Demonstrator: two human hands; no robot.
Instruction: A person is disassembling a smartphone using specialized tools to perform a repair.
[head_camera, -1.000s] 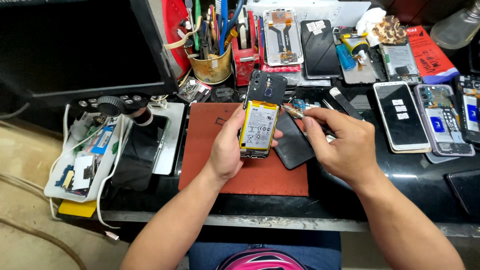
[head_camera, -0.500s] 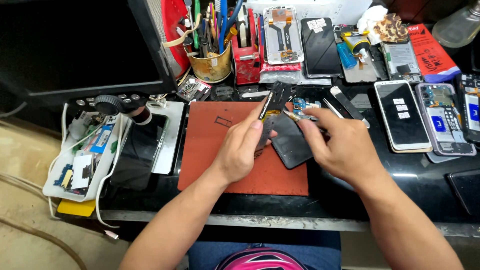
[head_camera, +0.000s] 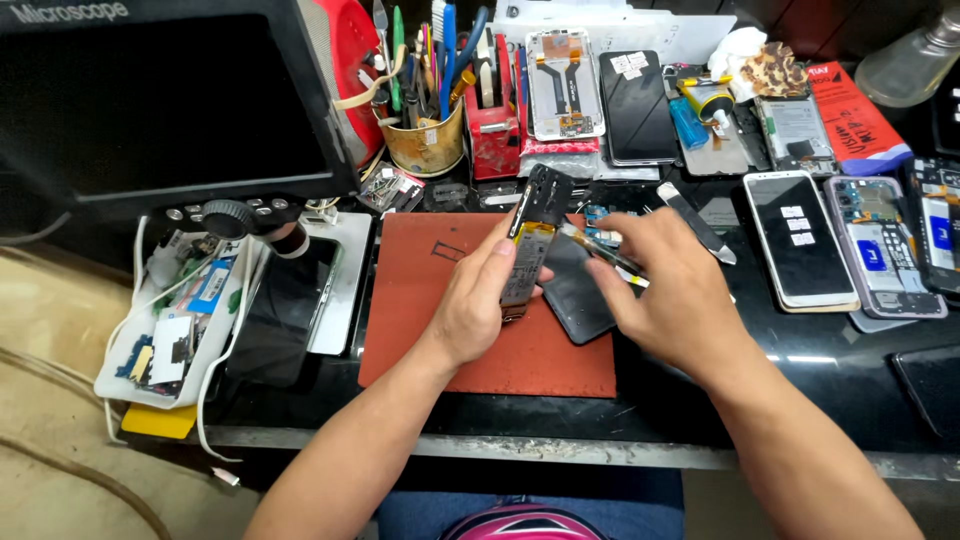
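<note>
My left hand (head_camera: 478, 300) grips an opened phone (head_camera: 527, 240) tilted on its edge above the red work mat (head_camera: 440, 330), its battery and inner frame facing right. My right hand (head_camera: 672, 290) holds a thin yellow-handled tool (head_camera: 605, 256) whose tip reaches toward the phone's exposed inside. A dark phone back cover (head_camera: 580, 295) lies flat on the mat beneath both hands.
A microscope monitor (head_camera: 160, 100) stands at the left, with a white tray of parts (head_camera: 170, 340) below it. A tin of tools (head_camera: 428, 140) and a red holder (head_camera: 495, 135) sit behind the mat. Several phones and screens (head_camera: 800, 235) lie at the right.
My left hand has turned the phone from lying face-up to standing on its edge. My right hand has stayed close with the tool, shifting slightly.
</note>
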